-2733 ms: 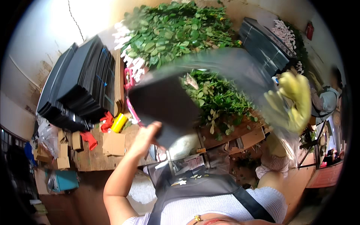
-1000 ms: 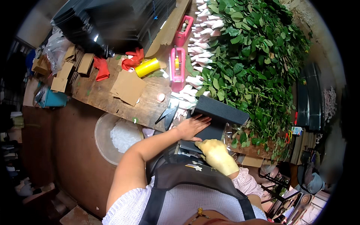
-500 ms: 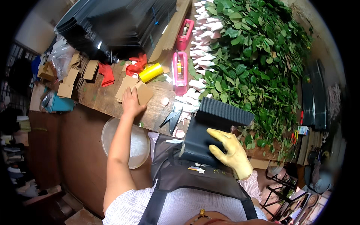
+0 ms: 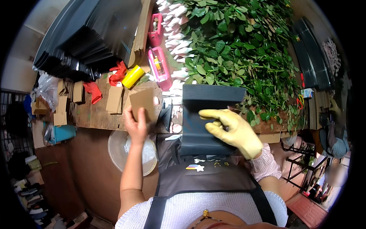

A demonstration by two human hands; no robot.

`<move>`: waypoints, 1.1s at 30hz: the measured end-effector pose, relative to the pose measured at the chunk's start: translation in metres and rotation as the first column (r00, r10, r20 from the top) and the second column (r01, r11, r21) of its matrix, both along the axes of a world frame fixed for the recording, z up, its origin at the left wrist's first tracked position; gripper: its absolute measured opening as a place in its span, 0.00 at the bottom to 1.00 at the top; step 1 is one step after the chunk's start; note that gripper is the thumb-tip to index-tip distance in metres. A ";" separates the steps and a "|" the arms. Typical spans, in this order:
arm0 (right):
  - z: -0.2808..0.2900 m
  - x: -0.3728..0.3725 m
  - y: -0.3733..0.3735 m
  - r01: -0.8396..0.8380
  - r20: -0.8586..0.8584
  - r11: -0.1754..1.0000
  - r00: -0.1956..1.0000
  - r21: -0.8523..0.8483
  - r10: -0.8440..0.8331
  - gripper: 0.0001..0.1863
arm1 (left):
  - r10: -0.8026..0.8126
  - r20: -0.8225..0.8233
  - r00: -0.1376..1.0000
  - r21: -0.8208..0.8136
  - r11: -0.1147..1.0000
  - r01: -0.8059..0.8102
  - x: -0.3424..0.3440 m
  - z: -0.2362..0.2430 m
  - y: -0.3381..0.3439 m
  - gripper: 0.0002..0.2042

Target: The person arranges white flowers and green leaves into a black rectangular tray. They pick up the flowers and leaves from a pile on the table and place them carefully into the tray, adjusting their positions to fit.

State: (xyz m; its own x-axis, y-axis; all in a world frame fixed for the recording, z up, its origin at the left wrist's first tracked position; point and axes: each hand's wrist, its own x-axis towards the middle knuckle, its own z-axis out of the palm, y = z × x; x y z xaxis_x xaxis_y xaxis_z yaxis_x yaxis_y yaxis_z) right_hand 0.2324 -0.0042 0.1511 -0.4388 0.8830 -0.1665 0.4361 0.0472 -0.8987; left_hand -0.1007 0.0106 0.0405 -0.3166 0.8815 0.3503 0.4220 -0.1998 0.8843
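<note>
My bare left hand (image 4: 136,124) grips a brown cardboard piece (image 4: 144,102), raised above the table's front edge, with the thumb across its face. On my right hand (image 4: 232,131) is a pale yellow glove. Its fingers are stretched out and apart over a folded black corrugated sheet (image 4: 196,126), which lies partly on my apron. Whether the glove touches the sheet, I cannot tell. Left of the sheet are black-handled scissors (image 4: 165,115). Beyond it lie leafy green stems (image 4: 240,49), their flower heads (image 4: 176,44) wrapped in white netting and pointing left.
Two pink tape dispensers (image 4: 160,70) stand beside the flower heads. A yellow roll (image 4: 133,77), red cloth pieces (image 4: 92,92) and a cardboard stack (image 4: 114,100) lie on the left of the table. Black sheets (image 4: 87,38) are piled behind. A translucent tub (image 4: 118,152) sits below the edge.
My left hand has lifted a cardboard piece off the stack and brought it right, toward the black sheet. The whole view has turned and shifted. My right hand stays over the black sheet.
</note>
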 end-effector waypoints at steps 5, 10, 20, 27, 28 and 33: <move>-0.025 -0.026 -0.003 0.067 0.016 0.997 0.998 0.035 -0.068 0.29 | -0.426 0.183 0.886 -0.066 0.894 0.443 0.094 0.037 -0.046 0.19; -0.023 -0.012 0.002 0.151 0.052 0.971 0.988 -0.188 -0.143 0.28 | -0.415 0.341 0.844 -0.074 0.883 0.464 0.093 0.025 -0.038 0.13; -0.098 0.013 0.026 0.050 0.027 0.747 0.999 -0.662 -0.043 0.09 | 0.241 -0.357 0.903 -0.252 0.906 -0.341 -0.040 -0.070 0.005 0.24; -0.178 0.003 0.046 0.069 0.080 0.602 0.997 -0.796 -0.009 0.21 | -0.397 -0.267 0.878 -0.142 0.918 0.371 0.044 -0.052 -0.004 0.06; -0.185 0.004 0.045 0.073 0.092 0.608 0.996 -0.791 -0.001 0.22 | -0.525 -0.300 0.797 -0.188 0.851 0.490 0.054 -0.053 -0.003 0.07; -0.175 -0.007 0.042 0.091 0.234 0.712 0.967 -0.696 0.104 0.25 | -0.765 -0.478 0.431 -0.279 0.598 0.751 0.090 -0.078 0.011 0.12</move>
